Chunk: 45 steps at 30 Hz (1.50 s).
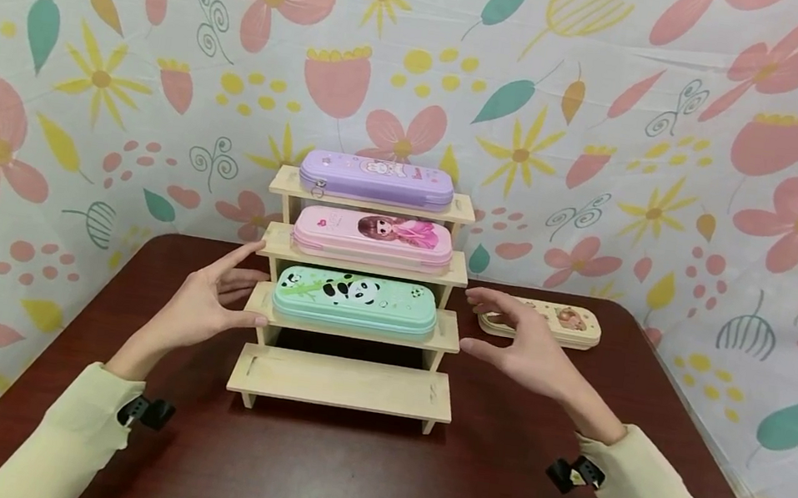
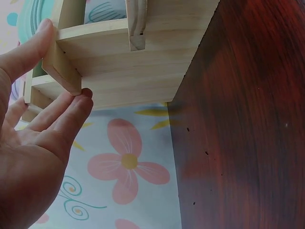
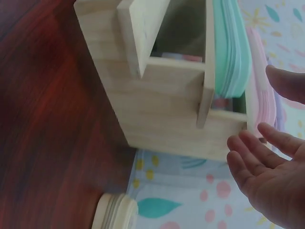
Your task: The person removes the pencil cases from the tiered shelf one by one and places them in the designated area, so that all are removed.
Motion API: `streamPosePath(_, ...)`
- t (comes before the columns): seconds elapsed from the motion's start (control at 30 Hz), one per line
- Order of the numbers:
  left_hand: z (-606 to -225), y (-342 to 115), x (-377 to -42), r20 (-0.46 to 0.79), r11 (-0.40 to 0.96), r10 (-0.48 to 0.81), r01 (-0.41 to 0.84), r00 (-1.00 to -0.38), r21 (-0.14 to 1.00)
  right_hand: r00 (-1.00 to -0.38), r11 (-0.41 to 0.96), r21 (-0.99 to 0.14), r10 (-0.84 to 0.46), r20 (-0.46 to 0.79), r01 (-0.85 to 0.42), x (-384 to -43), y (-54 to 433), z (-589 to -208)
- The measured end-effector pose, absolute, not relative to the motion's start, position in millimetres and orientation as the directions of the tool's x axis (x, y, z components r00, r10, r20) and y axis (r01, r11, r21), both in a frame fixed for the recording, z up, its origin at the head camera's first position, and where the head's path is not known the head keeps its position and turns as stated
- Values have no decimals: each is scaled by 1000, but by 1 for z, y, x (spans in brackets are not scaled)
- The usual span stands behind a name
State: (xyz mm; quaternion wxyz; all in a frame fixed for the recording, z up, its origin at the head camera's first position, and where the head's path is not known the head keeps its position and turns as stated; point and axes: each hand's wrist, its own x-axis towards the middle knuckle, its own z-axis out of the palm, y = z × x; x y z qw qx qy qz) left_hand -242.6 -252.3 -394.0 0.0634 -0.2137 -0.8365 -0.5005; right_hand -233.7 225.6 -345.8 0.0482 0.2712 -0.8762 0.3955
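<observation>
A stepped wooden rack point(image 1: 342, 382) carries a zippered pencil case on each of its three upper shelves. The mint case point(image 1: 356, 301) with pandas is lowest, the pink case point(image 1: 373, 237) with a doll picture sits above it, and the purple case point(image 1: 376, 179) is on top. My left hand point(image 1: 206, 299) touches the rack's left side, thumb at the end of the mint case's shelf, fingers extended beside the rack. On the other side, my right hand point(image 1: 526, 346) holds nothing, its fingers relaxed and spread near the rack's right end.
A cream pencil case point(image 1: 561, 324) with a bear picture lies on the dark wooden table point(image 1: 339, 477), behind my right hand. The lowest shelf bears no case. A flower-patterned cloth point(image 1: 583, 55) hangs behind the table. Both wrists wear black straps with small cameras.
</observation>
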Motion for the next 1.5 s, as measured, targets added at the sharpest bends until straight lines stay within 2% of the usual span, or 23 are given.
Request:
streamPosePath(0.27, -394, -253, -244, 314, 395, 303, 419, -900, 818, -846, 522, -686, -456, 277, -507, -236, 204, -354)
streamPosePath(0.6, -394, -254, -242, 320, 400, 299, 422, -899, 814, -833, 521, -665, -459, 310, -535, -243, 181, -358)
streamPosePath(1.07, -393, -253, -243, 325, 400, 303, 429, -896, 810, -850, 487, -710, -415, 324, -508, -243, 172, -362)
streamPosePath(1.5, -394, -253, -242, 319, 391, 300, 421, -899, 818, -875, 459, -764, -390, 286, -454, -245, 164, -364)
